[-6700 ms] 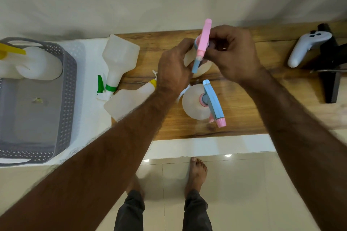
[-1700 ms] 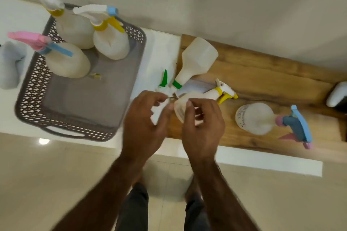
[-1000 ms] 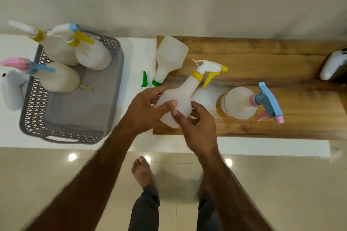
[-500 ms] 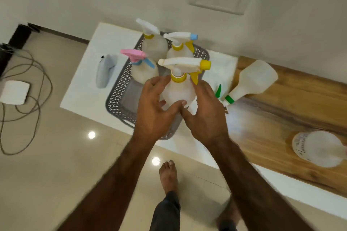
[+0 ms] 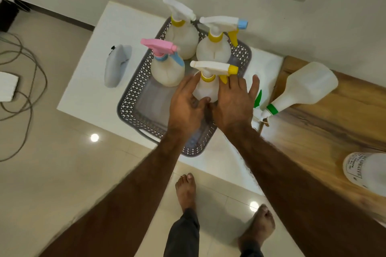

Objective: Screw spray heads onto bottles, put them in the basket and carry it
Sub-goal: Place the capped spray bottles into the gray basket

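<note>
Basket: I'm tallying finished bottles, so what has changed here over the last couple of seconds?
The yellow-nozzled bottle went from lying on the wooden board leftward into the basket, standing upright as the fourth. The left hand and right hand, which carried it, have loosened, fingers straightened beside it. The pink-headed bottle and the green-collared bottle stayed put.

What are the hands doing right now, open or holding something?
Left hand: open, straight fingers resting against the yellow-nozzle bottle.
Right hand: open, fingers spread, against the same bottle's other side.
</note>
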A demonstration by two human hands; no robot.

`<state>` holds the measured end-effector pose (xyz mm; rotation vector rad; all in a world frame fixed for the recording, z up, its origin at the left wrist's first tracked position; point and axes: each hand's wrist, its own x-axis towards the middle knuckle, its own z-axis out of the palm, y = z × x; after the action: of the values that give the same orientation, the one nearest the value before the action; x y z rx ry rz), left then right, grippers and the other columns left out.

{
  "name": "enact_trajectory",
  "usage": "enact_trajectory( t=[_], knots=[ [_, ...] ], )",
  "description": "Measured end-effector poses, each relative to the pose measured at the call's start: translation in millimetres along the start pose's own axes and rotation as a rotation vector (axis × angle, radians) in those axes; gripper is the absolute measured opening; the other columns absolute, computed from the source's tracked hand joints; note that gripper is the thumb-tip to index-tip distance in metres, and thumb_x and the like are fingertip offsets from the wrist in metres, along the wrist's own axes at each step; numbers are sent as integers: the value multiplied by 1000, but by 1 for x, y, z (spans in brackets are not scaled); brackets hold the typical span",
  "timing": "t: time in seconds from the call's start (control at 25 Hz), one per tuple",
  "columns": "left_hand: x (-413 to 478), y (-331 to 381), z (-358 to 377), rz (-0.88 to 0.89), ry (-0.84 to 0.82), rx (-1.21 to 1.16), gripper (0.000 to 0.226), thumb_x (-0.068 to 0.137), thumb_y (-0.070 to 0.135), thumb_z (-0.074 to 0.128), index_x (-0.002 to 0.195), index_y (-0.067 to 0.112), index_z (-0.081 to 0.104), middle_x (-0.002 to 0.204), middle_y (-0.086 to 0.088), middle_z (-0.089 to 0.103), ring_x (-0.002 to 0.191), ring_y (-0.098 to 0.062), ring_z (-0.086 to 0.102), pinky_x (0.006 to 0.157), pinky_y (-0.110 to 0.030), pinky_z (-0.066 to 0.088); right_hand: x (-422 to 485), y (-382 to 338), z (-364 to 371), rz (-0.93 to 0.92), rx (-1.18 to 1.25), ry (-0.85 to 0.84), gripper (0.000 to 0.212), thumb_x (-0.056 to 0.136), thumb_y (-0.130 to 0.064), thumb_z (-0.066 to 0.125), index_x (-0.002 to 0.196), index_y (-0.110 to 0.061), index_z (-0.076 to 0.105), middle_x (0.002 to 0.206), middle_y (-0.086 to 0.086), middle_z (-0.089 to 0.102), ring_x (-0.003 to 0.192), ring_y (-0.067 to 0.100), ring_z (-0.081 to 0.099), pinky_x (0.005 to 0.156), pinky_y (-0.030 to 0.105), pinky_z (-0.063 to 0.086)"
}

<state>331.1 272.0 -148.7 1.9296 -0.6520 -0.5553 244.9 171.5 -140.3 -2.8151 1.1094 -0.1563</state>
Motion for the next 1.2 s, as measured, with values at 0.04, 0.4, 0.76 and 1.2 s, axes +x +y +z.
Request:
enact_trajectory(
  t=[0.04,0.4,0.76,1.2],
  knots=[
    [0,-3,1,-5,-9,-49,64,86,3,71,146,20,53,145,-3,58,135,-18,56,107,-42,56,1,0,2,7,-8,13,61,76,-40,77,125,-7,60,113,14,68,111,38,63,119,66,27],
    [-29,22,0,-233,197,43,44,92,10,75,133,5,63,130,-6,68,118,-17,63,85,-5,54,-41,16,-18,9,90,32,56,94,-50,57,133,-11,62,142,11,61,144,34,46,121,67,20],
    [-73,105,120,116,-67,326,36,97,30,69,127,13,65,122,-2,68,112,-19,65,95,-31,55,-117,135,-43,399,308,242,36,96,-35,58,120,-10,69,128,10,69,121,31,61,106,52,43],
    [-16,104,182,232,-171,931,43,92,33,71,132,18,64,128,-9,66,124,-34,54,101,-47,43,-146,205,-67,578,552,269,43,94,-31,63,132,-12,62,135,9,61,125,25,55,103,43,50]
  ],
)
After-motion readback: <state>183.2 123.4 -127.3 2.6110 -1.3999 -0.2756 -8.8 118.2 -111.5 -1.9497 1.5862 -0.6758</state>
